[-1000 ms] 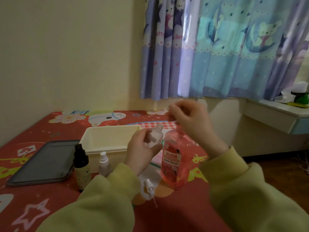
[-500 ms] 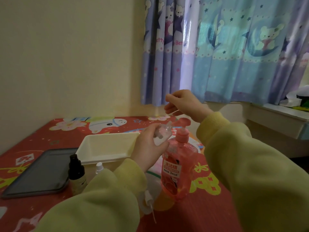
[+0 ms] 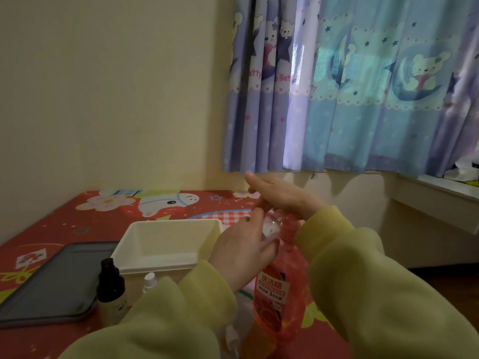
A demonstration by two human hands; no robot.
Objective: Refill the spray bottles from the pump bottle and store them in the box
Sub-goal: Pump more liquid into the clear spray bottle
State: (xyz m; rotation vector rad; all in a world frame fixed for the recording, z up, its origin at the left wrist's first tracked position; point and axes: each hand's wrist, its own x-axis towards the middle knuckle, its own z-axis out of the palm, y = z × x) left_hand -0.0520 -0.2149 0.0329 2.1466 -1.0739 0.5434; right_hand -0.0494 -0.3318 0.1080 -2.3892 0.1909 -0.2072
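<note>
A pink pump bottle point(image 3: 278, 294) stands on the red table in front of me. My left hand point(image 3: 241, 252) grips a small clear spray bottle point(image 3: 270, 225), held tilted beside the pump's nozzle. My right hand point(image 3: 280, 194) lies flat on top of the pump head with straight fingers, covering the head. The white box point(image 3: 166, 260) stands to the left, nothing visible inside. A dark spray bottle point(image 3: 110, 288) and a small bottle with a white top point(image 3: 149, 279) stand in front of the box. A loose white sprayer head point(image 3: 232, 339) lies near my left sleeve.
A grey tray point(image 3: 51, 283) lies at the left on the red patterned table point(image 3: 64, 216). The wall is behind, and curtains point(image 3: 363, 86) hang at the right. A white shelf point(image 3: 440, 198) juts out at the far right, beyond the table's edge.
My right hand came down from above and now lies on the pump head. My left hand kept the clear bottle by the nozzle. The camera tilted upward.
</note>
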